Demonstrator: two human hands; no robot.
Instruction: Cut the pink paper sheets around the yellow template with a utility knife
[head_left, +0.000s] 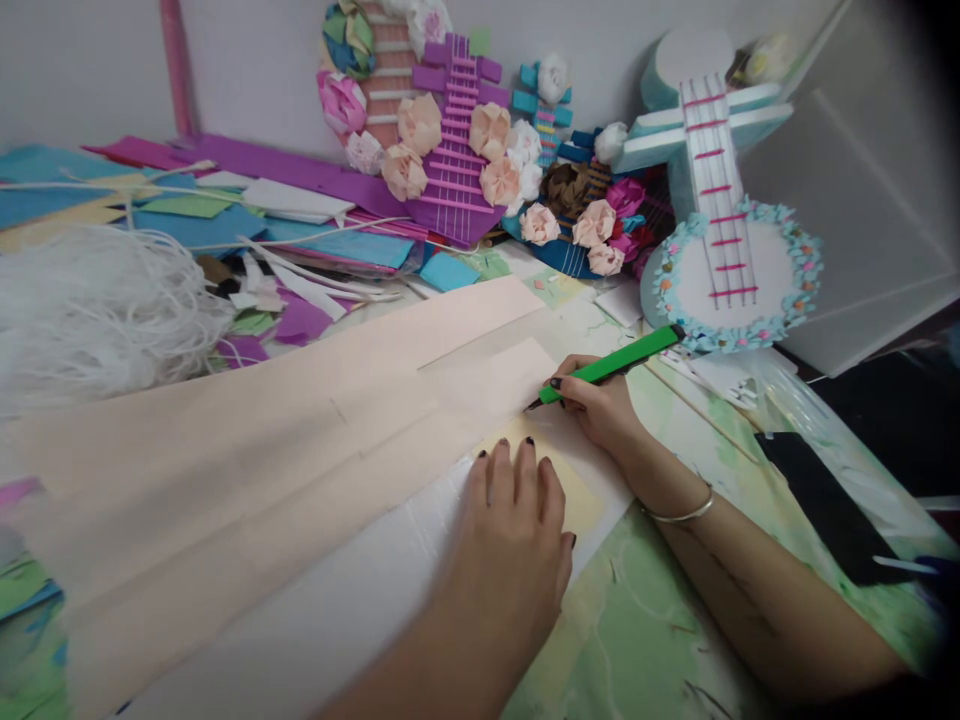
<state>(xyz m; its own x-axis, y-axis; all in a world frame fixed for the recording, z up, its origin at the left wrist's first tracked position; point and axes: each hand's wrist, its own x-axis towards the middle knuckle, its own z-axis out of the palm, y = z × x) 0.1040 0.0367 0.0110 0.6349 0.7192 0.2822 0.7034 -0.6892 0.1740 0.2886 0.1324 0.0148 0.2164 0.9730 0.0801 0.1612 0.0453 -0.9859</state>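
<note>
My right hand (596, 400) is closed around a green marker (630, 358). Its dark tip points down at the edge of a long sheet of pale peach paper (225, 440), seemingly at or very near the surface; I cannot tell if it touches. Palm down, my left hand (517, 530) lies with fingers stretched out over a white sheet (375, 580) and a pale yellow piece of paper (581, 490). The peach paper spreads leftward from both hands, with creases across it.
A tangle of white string (97, 310) and coloured paper scraps (300, 310) lie at left. Behind stand a purple paper instrument model (457, 150) with paper flowers and a pale blue one (731, 230). A black flat object (825, 505) rests at right on the green patterned tablecloth (645, 620).
</note>
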